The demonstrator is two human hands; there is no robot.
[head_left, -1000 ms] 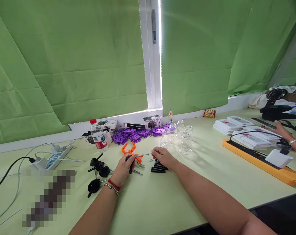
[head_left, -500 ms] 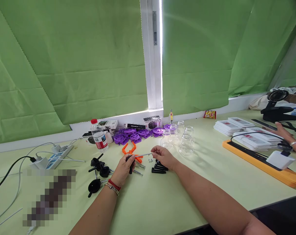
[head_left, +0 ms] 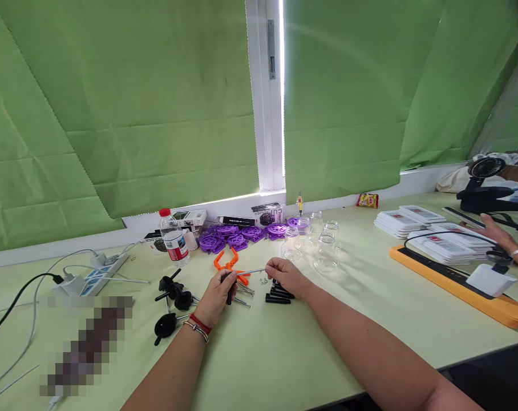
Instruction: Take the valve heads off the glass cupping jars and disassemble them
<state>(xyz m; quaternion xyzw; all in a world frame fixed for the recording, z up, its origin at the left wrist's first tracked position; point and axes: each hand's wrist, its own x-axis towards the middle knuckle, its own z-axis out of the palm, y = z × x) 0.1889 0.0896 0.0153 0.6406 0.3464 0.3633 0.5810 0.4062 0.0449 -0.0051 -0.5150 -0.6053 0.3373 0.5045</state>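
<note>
My left hand [head_left: 216, 294] is closed around the black end piece of a thin metal rod [head_left: 251, 270], which points right. At the rod's far tip, my right hand [head_left: 287, 275] has thumb and fingers pinched together; any small part between them is too hidden to make out. Several black tubes [head_left: 278, 299] lie under and beside my right hand, near a few small metal nuts [head_left: 263, 281]. More metal rods [head_left: 243, 303] rest just right of my left hand. Black knob-like pieces on rods [head_left: 165, 325] lie to its left. Orange clip-like parts [head_left: 226, 260] sit behind the rod.
Purple plastic parts [head_left: 237, 234] line the back beside a red-capped bottle [head_left: 173, 240]. Clear glass jars [head_left: 326, 254] stand behind my right hand. An orange power strip [head_left: 456, 285] and white stacks [head_left: 407, 220] are at right, near another person's hand [head_left: 494, 233]. Cables and a white power strip [head_left: 107, 274] lie left.
My hands and the rod stay almost in place. At the right, the other person's hand and the dark flat thing by it have shifted slightly.
</note>
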